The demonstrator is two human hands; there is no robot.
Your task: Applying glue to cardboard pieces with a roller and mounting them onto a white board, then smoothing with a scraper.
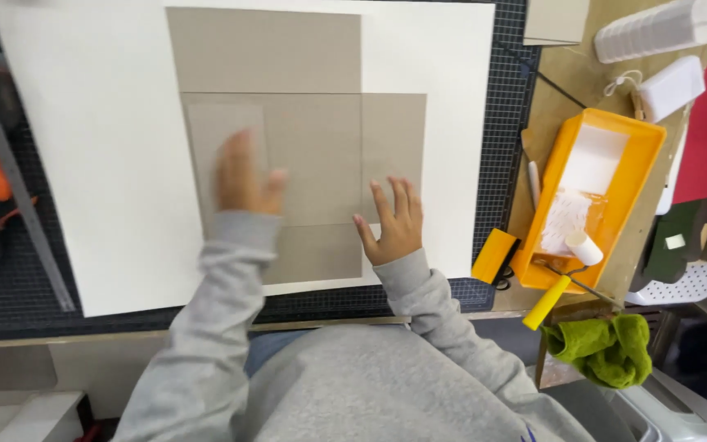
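Several grey cardboard panels (pixel 312 155) lie side by side on a large white sheet (pixel 108 164) in the middle of the head view. My left hand (pixel 243 176) is blurred and rests flat on the left part of the panels, over a smaller paler piece (pixel 206 123). My right hand (pixel 393 223) lies flat with fingers spread at the seam between the middle panel and the narrow right panel (pixel 394 139). Neither hand holds anything. Grey sleeves cover both arms.
A dark gridded cutting mat (pixel 509 106) lies under the sheet. To the right stand an orange paint tray (pixel 640 155) with a white roller (pixel 570 237) on a yellow handle, a yellow block (pixel 494 255) and a green cloth (pixel 607 348). A metal ruler (pixel 18 180) lies at the left.
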